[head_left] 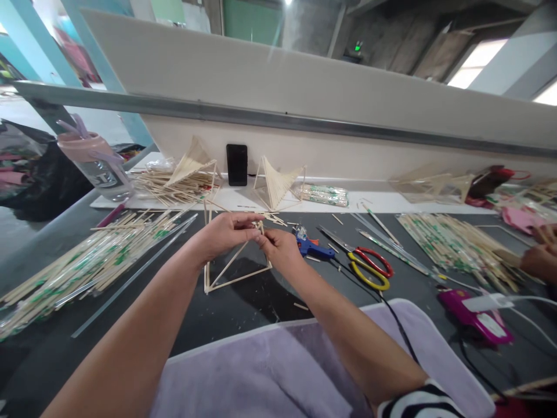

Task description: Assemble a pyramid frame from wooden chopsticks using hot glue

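Your left hand (237, 230) and right hand (279, 247) pinch the wooden-stick frame (238, 279) at an upper corner; the rest extends below them. Press that joint lightly, sticks aligned, minding the glue gun (319, 251) beside your right hand.

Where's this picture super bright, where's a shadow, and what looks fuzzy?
Head view: glare at the small white ceiling light and the bright white opening at upper right; head view: a soft shadow on the dark grey tabletop near the pale wooden stick frame; head view: the pink shape in the far left background looks blurry.
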Demonstrator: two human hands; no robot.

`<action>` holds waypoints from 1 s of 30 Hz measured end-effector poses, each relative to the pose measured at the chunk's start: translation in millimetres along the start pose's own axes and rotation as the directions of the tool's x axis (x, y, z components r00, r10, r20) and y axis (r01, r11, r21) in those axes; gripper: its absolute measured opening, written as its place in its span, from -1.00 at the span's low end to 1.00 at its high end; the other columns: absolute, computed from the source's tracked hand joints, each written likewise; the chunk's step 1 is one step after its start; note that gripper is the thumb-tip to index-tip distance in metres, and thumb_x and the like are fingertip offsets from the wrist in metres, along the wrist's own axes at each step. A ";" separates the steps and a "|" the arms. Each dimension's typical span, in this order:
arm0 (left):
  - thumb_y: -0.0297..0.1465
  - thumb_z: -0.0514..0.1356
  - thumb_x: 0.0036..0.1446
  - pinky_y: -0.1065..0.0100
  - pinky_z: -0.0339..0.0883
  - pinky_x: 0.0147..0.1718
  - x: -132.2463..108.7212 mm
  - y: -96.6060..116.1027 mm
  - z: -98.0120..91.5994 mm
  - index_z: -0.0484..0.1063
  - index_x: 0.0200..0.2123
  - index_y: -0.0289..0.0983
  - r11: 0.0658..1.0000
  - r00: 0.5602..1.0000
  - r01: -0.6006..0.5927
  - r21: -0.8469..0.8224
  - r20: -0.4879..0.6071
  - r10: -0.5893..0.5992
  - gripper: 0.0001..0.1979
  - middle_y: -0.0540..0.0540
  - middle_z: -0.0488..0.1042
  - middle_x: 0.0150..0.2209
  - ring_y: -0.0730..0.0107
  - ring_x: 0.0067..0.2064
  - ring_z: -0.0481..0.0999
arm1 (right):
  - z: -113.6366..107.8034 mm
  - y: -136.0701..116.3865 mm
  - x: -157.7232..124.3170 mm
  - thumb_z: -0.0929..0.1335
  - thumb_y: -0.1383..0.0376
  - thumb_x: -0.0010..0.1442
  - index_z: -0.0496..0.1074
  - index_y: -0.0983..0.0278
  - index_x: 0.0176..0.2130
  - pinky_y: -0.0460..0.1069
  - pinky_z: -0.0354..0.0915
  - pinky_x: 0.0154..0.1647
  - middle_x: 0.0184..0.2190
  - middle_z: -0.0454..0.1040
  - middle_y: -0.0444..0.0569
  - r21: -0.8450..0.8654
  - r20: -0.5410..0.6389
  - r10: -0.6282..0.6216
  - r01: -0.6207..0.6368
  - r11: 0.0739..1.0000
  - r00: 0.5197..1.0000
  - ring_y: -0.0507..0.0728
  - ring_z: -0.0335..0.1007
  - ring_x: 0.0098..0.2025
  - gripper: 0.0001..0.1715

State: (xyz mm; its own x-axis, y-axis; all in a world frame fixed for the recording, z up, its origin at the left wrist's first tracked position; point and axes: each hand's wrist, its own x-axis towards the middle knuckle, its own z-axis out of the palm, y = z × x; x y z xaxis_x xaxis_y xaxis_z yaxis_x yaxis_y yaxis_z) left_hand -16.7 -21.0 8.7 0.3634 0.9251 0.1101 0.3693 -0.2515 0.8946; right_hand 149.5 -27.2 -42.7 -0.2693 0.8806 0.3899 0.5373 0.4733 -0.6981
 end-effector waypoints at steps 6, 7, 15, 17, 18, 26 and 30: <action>-0.29 0.26 -0.05 0.22 0.30 -0.04 -0.7 0.9 -4.6 0.43 -0.01 -0.32 0.994 0.998 0.024 -0.110 0.061 -0.018 -0.51 -0.17 0.55 -0.16 0.20 -0.06 0.47 | 0.9 -0.1 -1.4 0.24 0.08 0.17 0.35 0.29 -0.58 -0.11 0.04 -0.49 -0.64 0.29 -0.15 0.035 -0.027 -0.015 0.016 0.999 1.000 0.01 0.19 -0.53 -0.56; -0.30 0.26 -0.06 0.24 0.30 -0.04 -0.9 0.6 -4.3 0.43 -0.01 -0.31 0.992 0.997 0.027 -0.122 0.069 -0.019 -0.51 -0.17 0.55 -0.15 0.21 -0.06 0.47 | 1.2 0.2 -1.7 0.25 0.08 0.17 0.34 0.29 -0.59 -0.11 0.04 -0.50 -0.65 0.29 -0.15 0.032 -0.026 -0.010 0.011 0.999 1.000 0.01 0.19 -0.54 -0.56; -0.31 0.24 -0.03 0.30 0.33 -0.13 0.7 -6.2 -2.8 0.45 -0.04 -0.29 0.995 0.998 -0.009 -0.098 0.062 0.015 -0.57 -0.13 0.56 -0.22 0.27 -0.14 0.51 | 2.1 1.8 -3.0 0.23 0.05 0.18 0.25 0.28 -0.63 -0.11 -0.02 -0.54 -0.67 0.18 -0.18 -0.006 -0.019 -0.007 0.007 1.000 1.000 -0.01 0.12 -0.56 -0.51; -0.32 0.24 -0.03 0.31 0.34 -0.14 0.5 -5.4 -3.3 0.46 -0.05 -0.30 0.995 0.998 -0.023 -0.093 0.058 0.028 -0.58 -0.13 0.56 -0.23 0.27 -0.16 0.51 | 2.2 2.0 -3.2 0.23 0.06 0.18 0.25 0.28 -0.63 -0.11 -0.02 -0.54 -0.67 0.17 -0.18 0.000 -0.018 -0.014 0.014 1.000 1.000 -0.01 0.12 -0.56 -0.52; -0.33 0.23 -0.03 0.32 0.34 -0.15 0.2 -4.5 -3.5 0.47 -0.06 -0.30 0.995 0.998 -0.029 -0.092 0.058 0.034 -0.59 -0.13 0.57 -0.23 0.28 -0.16 0.51 | 2.2 2.2 -3.3 0.23 0.06 0.18 0.25 0.28 -0.63 -0.11 -0.01 -0.53 -0.67 0.18 -0.18 0.002 -0.017 -0.018 0.018 1.000 1.000 -0.01 0.12 -0.56 -0.52; -0.32 0.24 -0.03 0.35 0.34 -0.17 -0.7 -3.8 -3.1 0.47 -0.06 -0.30 0.994 0.997 -0.049 -0.098 0.061 0.055 -0.59 -0.11 0.56 -0.24 0.30 -0.18 0.51 | 2.4 2.0 -4.0 0.24 0.09 0.18 0.27 0.28 -0.62 -0.10 0.00 -0.51 -0.67 0.21 -0.17 0.000 -0.030 -0.038 0.038 0.999 0.999 0.00 0.15 -0.55 -0.55; -0.33 0.25 -0.04 0.36 0.34 -0.20 0.5 -5.8 -3.1 0.48 -0.08 -0.31 0.991 0.997 -0.038 -0.126 0.064 0.046 -0.60 -0.11 0.56 -0.27 0.33 -0.22 0.51 | 2.9 0.5 -4.4 0.25 0.10 0.16 0.29 0.28 -0.62 -0.11 0.03 -0.51 -0.66 0.25 -0.16 0.012 -0.038 -0.026 0.026 1.000 0.999 0.01 0.18 -0.53 -0.56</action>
State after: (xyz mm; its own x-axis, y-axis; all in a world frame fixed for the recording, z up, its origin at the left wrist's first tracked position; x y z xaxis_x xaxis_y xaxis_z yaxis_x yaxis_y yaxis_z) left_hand -21.2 -18.2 4.9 0.4344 0.8923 0.1229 0.2448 -0.2482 0.9373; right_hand 148.7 -30.7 -46.5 -0.2526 0.8666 0.4304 0.5205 0.4967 -0.6945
